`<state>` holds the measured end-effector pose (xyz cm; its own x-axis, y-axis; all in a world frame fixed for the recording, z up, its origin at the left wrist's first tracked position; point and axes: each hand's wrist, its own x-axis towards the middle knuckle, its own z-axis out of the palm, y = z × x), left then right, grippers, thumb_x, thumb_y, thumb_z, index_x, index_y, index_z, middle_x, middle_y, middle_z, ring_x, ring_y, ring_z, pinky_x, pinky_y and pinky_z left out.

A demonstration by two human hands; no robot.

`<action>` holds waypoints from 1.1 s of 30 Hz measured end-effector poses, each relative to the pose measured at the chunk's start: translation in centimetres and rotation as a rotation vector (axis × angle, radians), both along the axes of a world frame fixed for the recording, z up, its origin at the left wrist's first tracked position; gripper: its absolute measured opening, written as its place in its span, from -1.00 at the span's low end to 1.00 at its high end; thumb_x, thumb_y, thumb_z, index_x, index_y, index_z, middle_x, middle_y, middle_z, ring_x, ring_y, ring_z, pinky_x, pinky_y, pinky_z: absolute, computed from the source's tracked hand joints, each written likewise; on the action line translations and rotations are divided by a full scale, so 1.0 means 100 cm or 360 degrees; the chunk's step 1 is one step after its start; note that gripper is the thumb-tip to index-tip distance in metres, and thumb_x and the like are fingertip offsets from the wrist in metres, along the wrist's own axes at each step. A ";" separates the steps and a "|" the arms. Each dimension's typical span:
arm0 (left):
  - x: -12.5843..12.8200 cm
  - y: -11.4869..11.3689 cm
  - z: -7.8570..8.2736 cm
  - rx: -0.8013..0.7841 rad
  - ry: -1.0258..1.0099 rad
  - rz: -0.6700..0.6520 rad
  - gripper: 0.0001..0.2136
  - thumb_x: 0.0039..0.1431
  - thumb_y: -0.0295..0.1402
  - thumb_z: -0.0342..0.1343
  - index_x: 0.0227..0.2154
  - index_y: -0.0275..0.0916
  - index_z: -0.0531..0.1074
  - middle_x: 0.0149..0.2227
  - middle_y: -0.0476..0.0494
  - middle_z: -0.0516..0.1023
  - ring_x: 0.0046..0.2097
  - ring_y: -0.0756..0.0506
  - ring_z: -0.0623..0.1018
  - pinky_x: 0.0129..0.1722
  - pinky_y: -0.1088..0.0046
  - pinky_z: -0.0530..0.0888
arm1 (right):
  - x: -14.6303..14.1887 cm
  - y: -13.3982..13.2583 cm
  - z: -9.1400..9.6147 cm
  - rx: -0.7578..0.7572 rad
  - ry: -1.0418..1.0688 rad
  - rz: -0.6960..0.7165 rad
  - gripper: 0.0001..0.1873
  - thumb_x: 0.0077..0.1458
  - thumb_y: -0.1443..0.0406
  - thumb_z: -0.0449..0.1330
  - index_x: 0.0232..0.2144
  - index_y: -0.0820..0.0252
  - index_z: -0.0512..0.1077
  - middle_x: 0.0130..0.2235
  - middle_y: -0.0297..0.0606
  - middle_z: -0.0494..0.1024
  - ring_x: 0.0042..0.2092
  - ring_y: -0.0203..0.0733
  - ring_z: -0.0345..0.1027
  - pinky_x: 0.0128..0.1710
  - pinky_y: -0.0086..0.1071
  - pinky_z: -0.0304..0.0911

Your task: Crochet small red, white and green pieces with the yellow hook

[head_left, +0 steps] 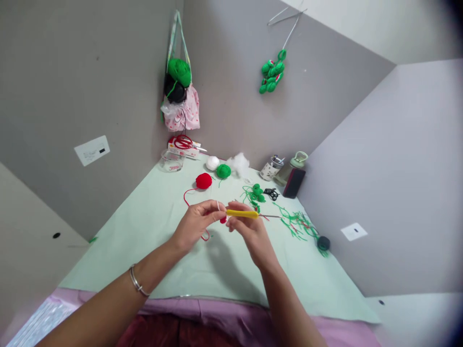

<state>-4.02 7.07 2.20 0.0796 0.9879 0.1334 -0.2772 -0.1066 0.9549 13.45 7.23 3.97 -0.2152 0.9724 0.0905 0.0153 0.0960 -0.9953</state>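
Observation:
Both hands meet above the table's middle. My left hand (197, 222) is closed, thumb and index finger pinching a small red crochet piece (223, 220), with a short white strand (218, 206) at its index finger. My right hand (255, 238) is close beside it, fingers bent around a crochet hook with a yellow handle (244, 213). The handle's left end reaches my left fingertips, and its thin metal shaft points right. Part of the right fingers' grip is hidden behind the handle. Red yarn runs from a red yarn ball (203, 181) down behind my left hand.
Further back are a white yarn ball (212, 163), a green yarn ball (223, 171), white stuffing (239, 165) and a clear container (171, 161). Green crochet pieces (258, 193), black scissors (271, 193), a phone (294, 183), a pen cup (271, 168) and green strands (298, 222) lie right.

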 end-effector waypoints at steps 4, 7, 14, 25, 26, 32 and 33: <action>0.004 0.004 0.000 -0.0046 -0.0064 0.0019 -0.82 0.05 -0.21 0.45 -0.42 -0.20 0.66 0.02 -0.18 0.55 -0.16 -0.12 0.53 -0.29 0.41 0.46 | -0.024 0.006 -0.020 -0.0262 0.0134 0.0323 -0.64 0.05 0.15 0.39 -0.12 0.17 0.53 -0.40 -0.35 0.56 -0.38 -0.23 0.42 -0.30 -0.31 0.35; -0.007 0.008 0.000 -0.0100 -0.0175 -0.0026 -0.80 0.10 -0.18 0.43 -0.42 -0.21 0.64 0.11 -0.18 0.57 -0.07 -0.13 0.55 -0.16 0.39 0.48 | -0.020 0.011 -0.029 -0.0206 0.0051 0.0295 -0.67 0.08 0.05 0.39 -0.31 0.21 0.54 -0.52 -0.40 0.47 -0.47 -0.30 0.28 -0.39 -0.35 0.23; -0.026 0.009 -0.007 -0.0165 -0.0513 -0.0115 -0.78 0.15 -0.17 0.43 -0.28 -0.20 0.67 0.07 -0.18 0.65 0.20 -0.17 0.48 0.26 0.32 0.30 | -0.014 0.019 -0.015 -0.0004 -0.0043 0.0045 -0.69 0.04 0.07 0.44 -0.27 0.14 0.60 -0.46 -0.43 0.44 -0.45 -0.32 0.18 -0.40 -0.37 0.13; -0.045 0.027 -0.009 -0.0345 -0.0664 -0.0349 -0.76 0.02 -0.22 0.53 -0.38 -0.22 0.63 -0.13 -0.14 0.69 -0.03 -0.12 0.60 0.13 0.32 0.45 | -0.019 0.045 -0.018 -0.0029 0.0064 0.0259 -0.68 0.12 0.03 0.40 -0.39 0.17 0.61 -0.52 -0.36 0.47 -0.49 -0.31 0.21 -0.47 -0.37 0.10; -0.046 0.028 -0.012 -0.0393 -0.0659 -0.0405 -0.75 0.02 -0.22 0.53 -0.38 -0.23 0.63 -0.14 -0.16 0.69 -0.03 -0.12 0.61 0.13 0.31 0.46 | -0.013 0.049 -0.018 0.0013 0.0047 0.0216 -0.69 0.12 0.04 0.41 -0.40 0.16 0.61 -0.52 -0.37 0.46 -0.49 -0.31 0.21 -0.47 -0.37 0.11; -0.036 0.039 -0.020 -0.0670 -0.0699 -0.0633 -0.70 -0.02 -0.28 0.56 -0.46 -0.32 0.56 -0.42 -0.14 0.59 -0.37 -0.04 0.59 -0.33 0.48 0.49 | 0.014 0.070 -0.018 0.0264 -0.0407 0.0083 -0.65 0.24 0.00 0.30 -0.40 0.13 0.56 -0.41 -0.31 0.51 -0.44 -0.25 0.31 -0.40 -0.32 0.25; -0.034 0.043 -0.019 -0.0694 -0.0737 -0.0599 -0.70 -0.02 -0.29 0.57 -0.46 -0.32 0.54 -0.47 -0.08 0.54 -0.41 0.01 0.54 -0.37 0.52 0.47 | 0.021 0.074 -0.021 0.0318 -0.0604 0.0023 -0.65 0.30 0.00 0.23 -0.36 0.13 0.56 -0.40 -0.28 0.53 -0.41 -0.21 0.36 -0.36 -0.30 0.28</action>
<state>-7.46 11.35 0.30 0.4542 0.8759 -0.1629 -0.6051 0.4375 0.6651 15.55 14.59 1.86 -0.2830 0.9404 0.1887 0.3740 0.2893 -0.8812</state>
